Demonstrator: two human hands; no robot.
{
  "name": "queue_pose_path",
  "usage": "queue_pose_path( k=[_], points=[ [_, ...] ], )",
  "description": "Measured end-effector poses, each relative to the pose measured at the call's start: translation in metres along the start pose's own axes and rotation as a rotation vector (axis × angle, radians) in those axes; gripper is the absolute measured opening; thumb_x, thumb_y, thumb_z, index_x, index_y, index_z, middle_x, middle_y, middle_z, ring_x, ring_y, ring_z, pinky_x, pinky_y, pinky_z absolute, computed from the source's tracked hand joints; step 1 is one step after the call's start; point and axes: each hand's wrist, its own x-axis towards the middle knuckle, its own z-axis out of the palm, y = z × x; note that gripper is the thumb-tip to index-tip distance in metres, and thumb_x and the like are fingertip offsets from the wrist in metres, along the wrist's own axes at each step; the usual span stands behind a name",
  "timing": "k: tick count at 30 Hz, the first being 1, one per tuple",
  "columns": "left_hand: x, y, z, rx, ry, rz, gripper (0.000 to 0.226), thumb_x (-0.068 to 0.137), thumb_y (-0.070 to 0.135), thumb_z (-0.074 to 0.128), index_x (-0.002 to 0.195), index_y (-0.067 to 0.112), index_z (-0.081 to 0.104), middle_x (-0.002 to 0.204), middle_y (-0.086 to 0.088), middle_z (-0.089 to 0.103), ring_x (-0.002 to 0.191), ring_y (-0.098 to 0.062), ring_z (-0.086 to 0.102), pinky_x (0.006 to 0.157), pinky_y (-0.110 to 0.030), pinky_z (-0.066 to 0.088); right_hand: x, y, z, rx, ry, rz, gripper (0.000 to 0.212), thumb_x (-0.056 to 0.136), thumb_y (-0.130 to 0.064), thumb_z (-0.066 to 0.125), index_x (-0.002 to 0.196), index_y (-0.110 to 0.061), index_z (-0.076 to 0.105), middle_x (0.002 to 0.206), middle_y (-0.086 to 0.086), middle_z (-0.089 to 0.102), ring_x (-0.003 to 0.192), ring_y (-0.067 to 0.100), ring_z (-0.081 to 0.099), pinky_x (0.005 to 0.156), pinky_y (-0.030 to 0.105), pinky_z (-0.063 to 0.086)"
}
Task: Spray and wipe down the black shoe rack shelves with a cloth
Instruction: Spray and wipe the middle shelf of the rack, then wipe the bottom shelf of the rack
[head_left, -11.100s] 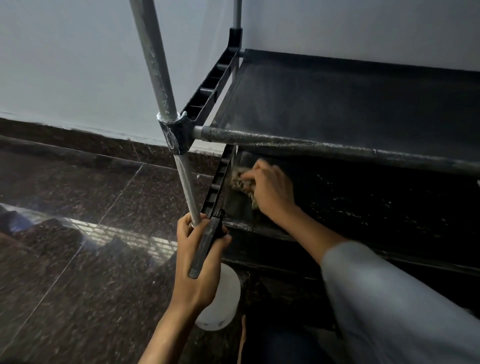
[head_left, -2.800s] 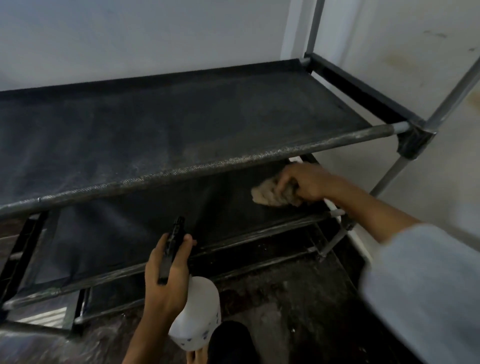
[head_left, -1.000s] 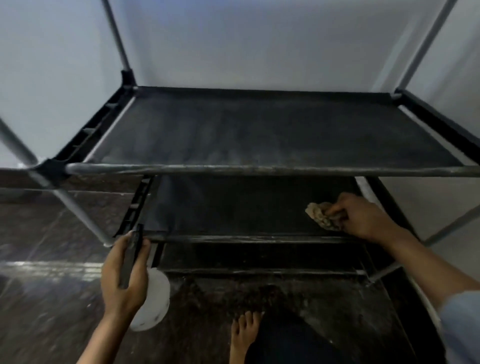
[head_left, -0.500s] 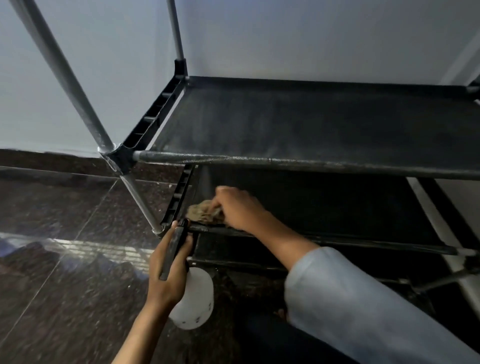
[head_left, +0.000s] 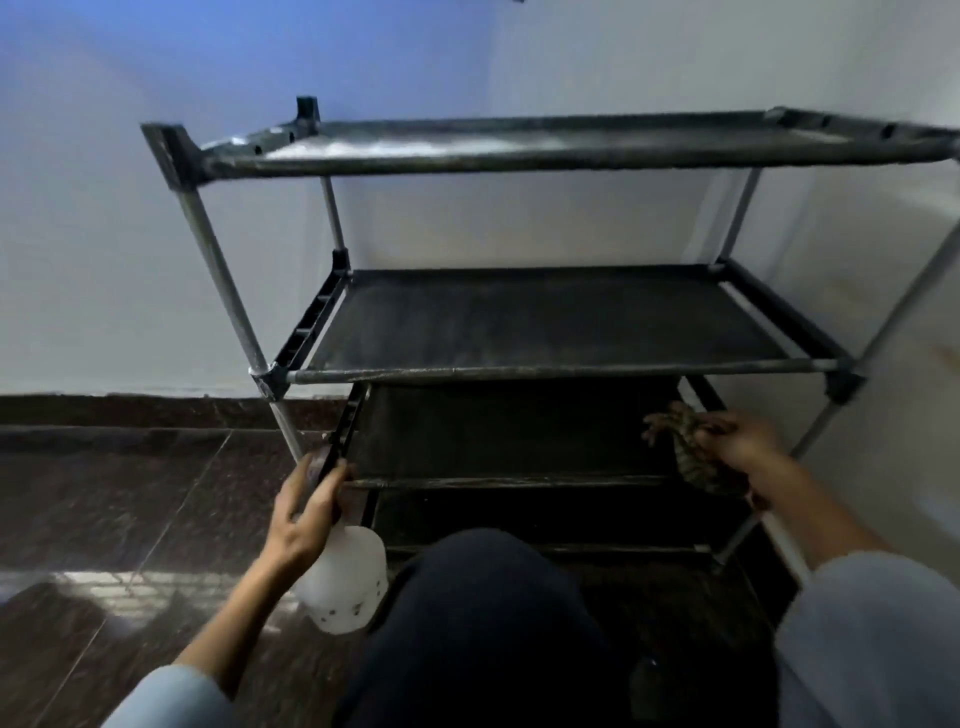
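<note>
So the shoe rack sits tucked in a corner of pale walls, taking up most of the view from about 10 o'clock over to 3 o'clock. It's a black rack with grey metal poles. The top shelf shows pale dusty-looking streaks, the middle shelf is dark fabric right in the center, and there's a lower shelf under it in shadow, with more dark tiers below that I can't really make out.

Left hand is down at roughly 7 o'clock, fingers wrapped around the black top of a spray bottle. The white bottle body hangs below the hand, right by the front left corner of the lower shelf. Can't tell if the trigger is being squeezed.

Right hand is at about 4 o'clock, gripping a bunched-up brownish cloth. The cloth is lifted off the fabric, up at the right end of the lower shelf, part of it sticking out toward the left and part dangling below the hand. It's a bit blurry.

A dark trouser knee fills the bottom at 6 o'clock, with light sleeves on both arms. The floor is dark glossy speckled tile off at 8 o'clock.
</note>
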Motion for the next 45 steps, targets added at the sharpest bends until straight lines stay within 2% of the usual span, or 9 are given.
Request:
queue_pose_path(
  k=[4,9,11,15,21,25,29,38,45],
  points=[
    [-0.009,0.083,-0.014,0.121,-0.106,0.216,0.025,0.099,0.004,0.047,0.079,0.004,0.062,0.075,-0.007,0.065,0.054,-0.009,0.060,0.055,-0.021,0.050,-0.083,0.005,-0.017,0.906,-0.199,0.130,0.017,0.098,-0.011,0.043,0.102,-0.011,0.059,0.066,0.005,0.070,0.055,0.019,0.067,0.047,0.027,0.055],
    [-0.027,0.204,-0.033,0.196,-0.233,0.373,0.034,0.102,0.012,0.043,0.078,-0.006,0.060,0.081,-0.028,0.057,0.031,-0.021,0.052,0.033,-0.022,0.044,-0.174,-0.004,-0.031,1.336,-0.425,0.040,0.045,0.049,-0.025,0.079,0.090,-0.007,0.073,0.085,0.014,0.073,0.070,0.029,0.071,0.058,0.039,0.058],
    [-0.042,0.248,-0.033,0.250,-0.244,0.466,0.036,0.103,0.015,0.040,0.082,-0.005,0.060,0.087,-0.024,0.061,0.034,-0.024,0.054,0.037,-0.023,0.047,-0.192,-0.005,-0.034,1.406,-0.451,0.063,0.037,0.070,-0.037,0.066,0.091,-0.007,0.074,0.083,0.014,0.071,0.067,0.029,0.069,0.058,0.035,0.055],
    [-0.066,0.304,-0.020,0.259,-0.219,0.536,0.037,0.105,0.022,0.037,0.094,-0.006,0.059,0.090,-0.016,0.065,0.037,-0.022,0.057,0.039,-0.021,0.047,-0.206,-0.015,-0.021,1.373,-0.552,0.209,0.033,0.082,-0.042,0.057,0.082,-0.009,0.062,0.063,0.009,0.054,0.047,0.020,0.054,0.039,0.024,0.044],
    [-0.089,0.267,0.024,0.109,-0.316,0.387,0.041,0.104,0.023,0.036,0.088,-0.008,0.059,0.088,-0.025,0.061,0.037,-0.020,0.056,0.036,-0.024,0.047,-0.208,-0.021,0.009,1.319,-0.465,0.246,0.035,0.085,-0.023,0.051,0.106,0.001,0.066,0.088,0.020,0.070,0.084,0.033,0.063,0.075,0.039,0.049],
    [-0.116,0.184,0.062,0.124,-0.425,0.247,0.047,0.101,0.028,0.040,0.084,-0.012,0.057,0.065,-0.023,0.054,0.031,-0.022,0.052,0.034,-0.021,0.041,-0.199,-0.010,0.028,1.388,-0.436,0.360,0.027,0.091,-0.015,0.036,0.067,-0.007,0.047,0.041,0.004,0.045,0.032,0.015,0.046,0.038,0.024,0.043],
    [-0.143,0.104,0.095,0.073,-0.492,0.104,0.052,0.092,0.048,0.056,0.077,-0.002,0.063,0.070,-0.014,0.061,0.044,-0.014,0.059,0.048,-0.024,0.048,-0.190,0.007,0.042,1.378,-0.410,0.372,0.039,0.097,-0.013,0.022,0.062,-0.009,0.041,0.034,0.001,0.044,0.022,0.011,0.041,0.025,0.015,0.032],
    [-0.172,0.044,0.146,-0.041,-0.592,-0.190,0.031,0.095,0.011,0.054,0.065,0.017,0.059,0.046,0.018,0.062,0.057,-0.004,0.059,0.051,-0.007,0.044,-0.161,0.023,0.081,1.200,-0.364,0.458,0.047,0.089,-0.017,0.027,0.114,0.007,0.060,0.106,0.024,0.066,0.095,0.034,0.062,0.079,0.040,0.050],
    [-0.159,0.030,0.140,-0.067,-0.594,-0.076,0.034,0.085,0.043,0.061,0.070,0.013,0.066,0.065,0.002,0.063,0.066,-0.010,0.062,0.064,-0.021,0.047,-0.155,0.031,0.087,1.156,-0.356,0.498,0.049,0.089,-0.018,0.027,0.116,0.008,0.058,0.119,0.027,0.060,0.102,0.036,0.058,0.088,0.040,0.046]
  ],
)
